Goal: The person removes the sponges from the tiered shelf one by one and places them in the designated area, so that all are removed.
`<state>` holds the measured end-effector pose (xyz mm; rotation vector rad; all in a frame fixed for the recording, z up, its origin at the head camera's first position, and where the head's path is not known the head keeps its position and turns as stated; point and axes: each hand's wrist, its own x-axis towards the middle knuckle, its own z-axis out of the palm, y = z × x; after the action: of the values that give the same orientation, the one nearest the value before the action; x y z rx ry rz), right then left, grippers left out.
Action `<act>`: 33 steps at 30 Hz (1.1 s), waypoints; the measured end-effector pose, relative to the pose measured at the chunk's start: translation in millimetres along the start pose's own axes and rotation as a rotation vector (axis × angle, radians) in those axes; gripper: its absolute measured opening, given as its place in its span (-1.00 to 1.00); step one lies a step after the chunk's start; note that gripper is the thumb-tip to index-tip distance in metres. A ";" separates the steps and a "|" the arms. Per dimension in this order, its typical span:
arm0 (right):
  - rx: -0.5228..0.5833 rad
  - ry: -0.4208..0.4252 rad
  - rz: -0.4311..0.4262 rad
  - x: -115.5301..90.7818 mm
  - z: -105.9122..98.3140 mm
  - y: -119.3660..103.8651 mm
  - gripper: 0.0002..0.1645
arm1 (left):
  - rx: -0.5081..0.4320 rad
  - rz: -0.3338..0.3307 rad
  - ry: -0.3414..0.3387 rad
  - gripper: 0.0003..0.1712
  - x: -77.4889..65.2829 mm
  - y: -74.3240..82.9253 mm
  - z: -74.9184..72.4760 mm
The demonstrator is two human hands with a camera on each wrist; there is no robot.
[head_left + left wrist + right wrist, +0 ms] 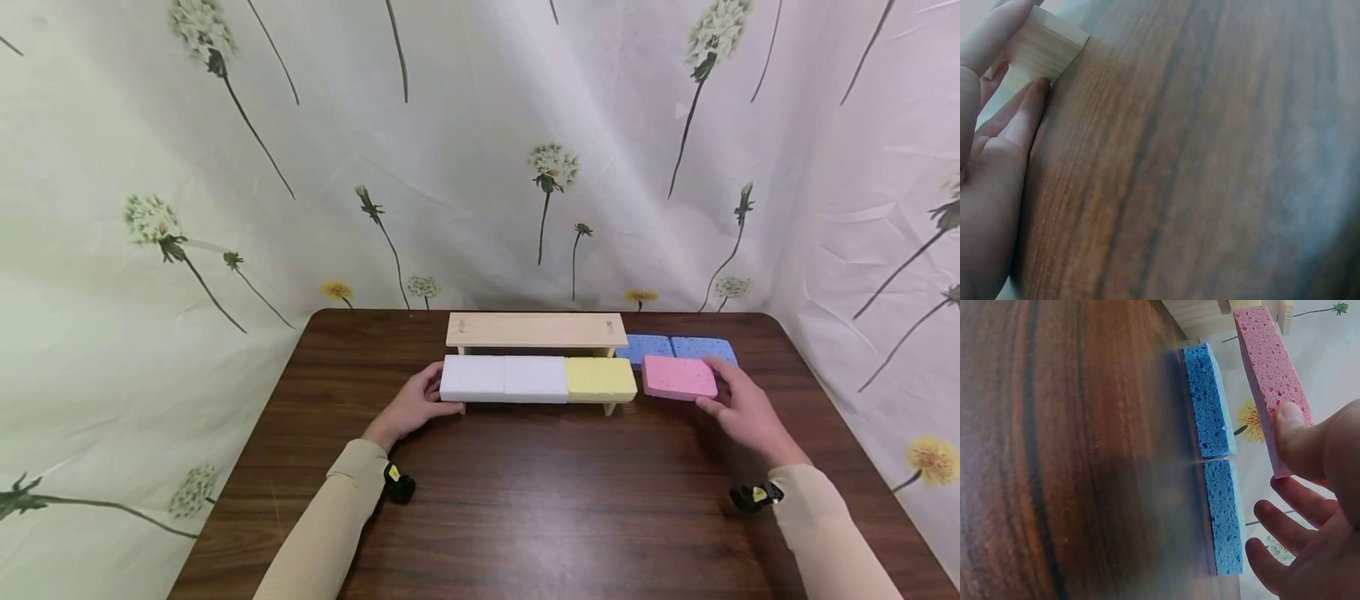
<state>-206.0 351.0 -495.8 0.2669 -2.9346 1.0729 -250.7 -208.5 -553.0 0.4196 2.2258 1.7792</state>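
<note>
My right hand (pixel 750 412) pinches a pink sponge (pixel 679 377) between thumb and fingers, lifted above the table and just right of a yellow sponge (pixel 600 380). The yellow sponge sits at the right end of a row with two white sponges (pixel 536 379) on a low wooden stand (pixel 1038 47). At the stand's left end, my left hand (pixel 414 406) holds it, thumb in front and fingers behind. The right wrist view shows the pink sponge (pixel 1272 362) held near one end by the thumb.
Behind the loaded stand is a second pale wooden stand (pixel 536 330). Two blue sponges (pixel 703 348) lie end to end on the dark wooden table (pixel 525 517), to the right at the back. A flower-printed cloth (pixel 480 167) hangs along the table's far edge.
</note>
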 end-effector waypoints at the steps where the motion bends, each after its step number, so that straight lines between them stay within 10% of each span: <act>1: -0.005 -0.003 0.003 -0.7 0.5 1.0 -0.12 | 0.001 0.000 0.000 -0.05 -0.3 0.4 0.0; 33: -0.073 -0.032 -0.039 -10.5 24.6 13.3 -0.19 | -0.006 0.009 0.001 -0.06 -0.7 0.9 1.0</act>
<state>-196.5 346.9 -523.9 0.3421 -2.9751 0.9631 -249.6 -207.7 -552.3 0.4274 2.2219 1.7910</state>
